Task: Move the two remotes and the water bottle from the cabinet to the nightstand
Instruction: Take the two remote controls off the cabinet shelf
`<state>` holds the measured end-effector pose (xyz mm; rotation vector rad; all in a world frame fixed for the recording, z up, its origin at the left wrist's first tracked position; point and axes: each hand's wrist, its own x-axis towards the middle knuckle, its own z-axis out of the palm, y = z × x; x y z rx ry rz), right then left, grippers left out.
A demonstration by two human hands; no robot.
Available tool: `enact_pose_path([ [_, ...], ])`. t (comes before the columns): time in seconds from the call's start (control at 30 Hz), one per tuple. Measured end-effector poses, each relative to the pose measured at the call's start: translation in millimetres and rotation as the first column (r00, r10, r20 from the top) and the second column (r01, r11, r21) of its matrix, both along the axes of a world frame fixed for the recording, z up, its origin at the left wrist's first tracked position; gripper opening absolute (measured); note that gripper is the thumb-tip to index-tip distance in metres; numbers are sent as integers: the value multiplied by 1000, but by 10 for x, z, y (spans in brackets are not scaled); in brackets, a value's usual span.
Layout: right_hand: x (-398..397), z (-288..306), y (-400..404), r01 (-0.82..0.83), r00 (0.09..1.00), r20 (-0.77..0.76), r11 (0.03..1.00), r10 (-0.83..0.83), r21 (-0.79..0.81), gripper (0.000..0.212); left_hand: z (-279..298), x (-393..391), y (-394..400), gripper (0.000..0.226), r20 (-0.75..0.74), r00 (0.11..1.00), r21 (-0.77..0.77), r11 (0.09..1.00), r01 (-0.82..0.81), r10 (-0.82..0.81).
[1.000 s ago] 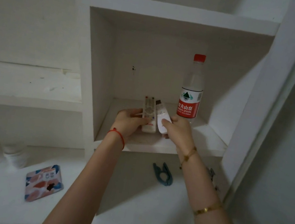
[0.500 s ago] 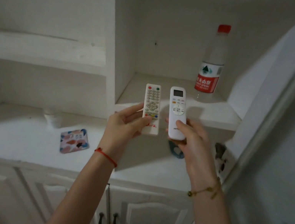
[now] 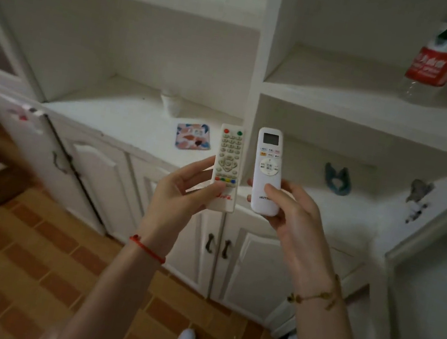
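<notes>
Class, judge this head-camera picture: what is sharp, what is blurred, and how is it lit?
Head view: dim, even light; both remotes fairly sharp in the left hand and right hand; water bottle smeared by motion; cabinet edges bowed by the wide lens.

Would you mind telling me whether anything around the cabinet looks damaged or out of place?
Yes: the cabinet's right wall shows dark patches, seemingly chipped paint, beside the blue clip. Otherwise nothing stands out; each hand holds a remote upright, and the water bottle stands on its shelf.
</notes>
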<state>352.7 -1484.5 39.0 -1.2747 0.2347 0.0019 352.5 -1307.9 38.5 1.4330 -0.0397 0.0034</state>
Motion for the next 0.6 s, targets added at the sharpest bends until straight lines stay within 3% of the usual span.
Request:
enact_pose_path([
  [0.27,-126,-277,611,-231,970,-85,973,229,-18,33,-234,-549,583,46,-101,975,-45,978,-201,196],
  [0.6,-212,-557,1706,-570,812,-176,821,557,-33,34,-474,-1194,1507,44,-205,831,-55,842,-537,517],
])
